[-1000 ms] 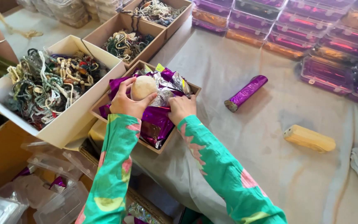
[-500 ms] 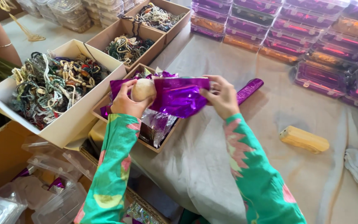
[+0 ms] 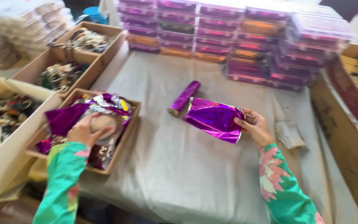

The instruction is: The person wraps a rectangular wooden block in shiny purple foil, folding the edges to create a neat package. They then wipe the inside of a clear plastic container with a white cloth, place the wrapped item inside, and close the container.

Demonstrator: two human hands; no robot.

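Left hand curls around a pale round ball over the brown box of shiny wrappers at the table's left edge. Right hand pinches one side of a purple foil sheet above the grey cloth. Past the sheet lies a purple foil roll. Stacked clear boxes line the far edge, too blurry to see inside.

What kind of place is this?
Probably a small packing workshop: stacked clear boxes with purple and orange contents, cardboard trays of beaded strings, and a purple foil sheet in the right hand.
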